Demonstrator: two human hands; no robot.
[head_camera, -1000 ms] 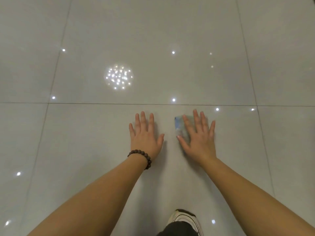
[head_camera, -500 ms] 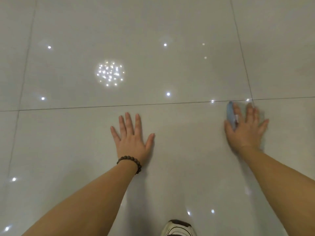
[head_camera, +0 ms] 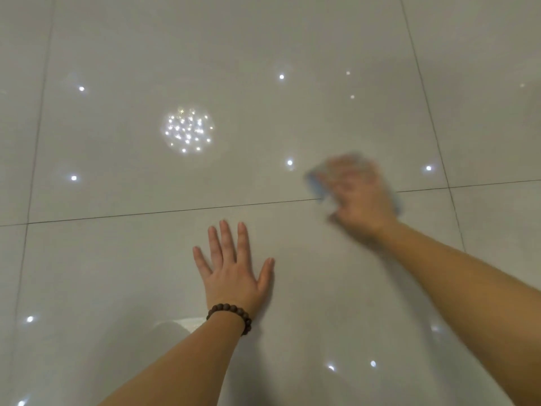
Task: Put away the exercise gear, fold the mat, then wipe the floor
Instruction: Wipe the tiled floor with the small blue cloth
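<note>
Two earlier steps are judged done, no gear or mat being seen: the floor is being wiped, a blue cloth pressed across the tile seam under the blurred right hand, grip untellable, while just below that seam the left hand is laid flat, holding nothing.

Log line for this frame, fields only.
stage: wiping floor | left hand: flat on tile | right hand: blurred, pressing blue cloth across grout line
</note>
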